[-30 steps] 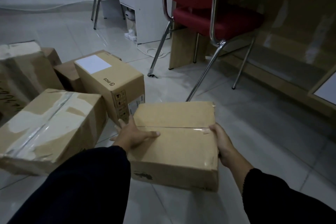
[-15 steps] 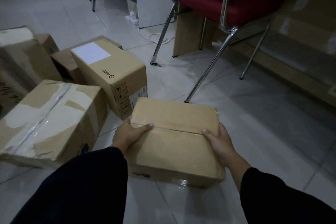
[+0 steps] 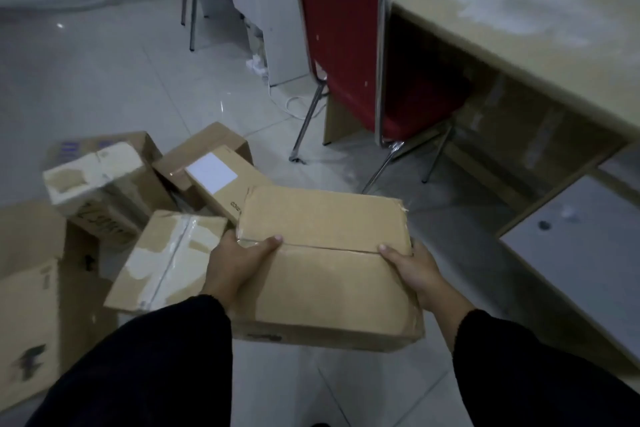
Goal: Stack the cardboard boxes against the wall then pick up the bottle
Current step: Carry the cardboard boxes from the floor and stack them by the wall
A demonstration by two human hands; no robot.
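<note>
Holding box (image 3: 329, 281): left grip (image 3: 239, 263), right grip (image 3: 417, 269) (thumbs atop).

Carried box (image 3: 322, 253) between left hand (image 3: 239, 260) and right hand (image 3: 415, 267) above the floor (image 3: 104, 80), cluster of boxes (image 3: 169, 260) on the floor to its left, chair (image 3: 363, 45) behind it, seat under desk (image 3: 519, 28) along the right
</note>
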